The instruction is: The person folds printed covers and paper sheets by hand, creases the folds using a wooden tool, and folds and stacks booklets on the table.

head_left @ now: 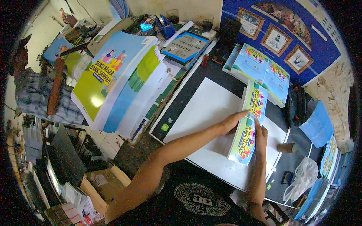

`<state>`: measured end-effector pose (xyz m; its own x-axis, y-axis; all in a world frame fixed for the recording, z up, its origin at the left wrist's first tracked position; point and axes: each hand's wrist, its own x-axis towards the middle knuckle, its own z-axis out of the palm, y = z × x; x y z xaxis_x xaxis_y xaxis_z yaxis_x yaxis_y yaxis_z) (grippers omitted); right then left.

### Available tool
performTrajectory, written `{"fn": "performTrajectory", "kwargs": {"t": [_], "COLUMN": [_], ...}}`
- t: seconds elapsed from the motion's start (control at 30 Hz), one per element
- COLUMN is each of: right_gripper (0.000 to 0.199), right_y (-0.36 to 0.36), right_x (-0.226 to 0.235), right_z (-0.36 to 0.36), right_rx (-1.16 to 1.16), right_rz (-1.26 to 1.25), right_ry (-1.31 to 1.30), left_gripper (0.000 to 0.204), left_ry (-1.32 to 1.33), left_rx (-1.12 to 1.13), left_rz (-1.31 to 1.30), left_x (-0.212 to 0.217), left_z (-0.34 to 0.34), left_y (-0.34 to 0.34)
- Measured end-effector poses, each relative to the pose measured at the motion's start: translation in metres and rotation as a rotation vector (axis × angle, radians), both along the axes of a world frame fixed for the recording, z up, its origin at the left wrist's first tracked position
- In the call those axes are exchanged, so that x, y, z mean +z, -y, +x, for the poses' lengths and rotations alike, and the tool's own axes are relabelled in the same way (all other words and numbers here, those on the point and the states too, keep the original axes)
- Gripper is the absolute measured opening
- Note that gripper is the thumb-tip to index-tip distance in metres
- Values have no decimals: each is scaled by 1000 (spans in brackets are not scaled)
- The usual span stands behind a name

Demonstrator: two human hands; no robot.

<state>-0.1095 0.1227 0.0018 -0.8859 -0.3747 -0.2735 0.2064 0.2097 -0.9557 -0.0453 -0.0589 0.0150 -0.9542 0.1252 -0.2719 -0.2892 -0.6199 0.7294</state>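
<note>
Two stacks of small green, blue and yellow illustrated booklets lie end to end on a white board (200,109). Over the nearer booklet stack (241,145) my left hand (232,122) reaches from the left, its fingertips on the top where the stacks meet. My right hand (261,138) is wrapped along the right side, its fingers bent against the booklets. Beyond both hands sits the farther booklet stack (256,96). The undersides of the stacks and parts of my fingers are hidden.
Tall stacked large books (109,71) stand on the left table, near a framed plaque (186,47). Blue-covered books (250,66) lie at the back. Right of my hands are a brown cylinder (286,147) and a clear plastic bag (303,177). A person in plaid (45,94) is at far left.
</note>
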Motion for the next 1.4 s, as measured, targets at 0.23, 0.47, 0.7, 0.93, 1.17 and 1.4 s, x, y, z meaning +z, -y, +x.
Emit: {"fn": "performTrajectory", "kwargs": {"t": [0.23,0.47,0.7,0.93,1.17,1.4], "right_gripper": [46,46,45,45,42,43], "right_y": [4,6,6,2,3,2], "right_x": [7,10,10,1,4,3], "right_z": [5,6,6,3,4,4], "right_rx": [-27,-34,-9,-26,-3,-35], "right_rz": [-13,-34,-39,-57,-99,-103], "right_ry": [42,49,52,23,49,65], "left_gripper": [64,63,64,66,68,71], "left_ry": [-60,-66,-43,-61,-79,-61], "left_rx": [-58,-20,-33,-21,-55,-52], "left_rz": [102,81,45,11,51,17], "left_x": [7,10,8,12,6,5], "left_z": [5,5,7,7,6,5], "left_y": [-1,-2,0,-1,0,-1]}}
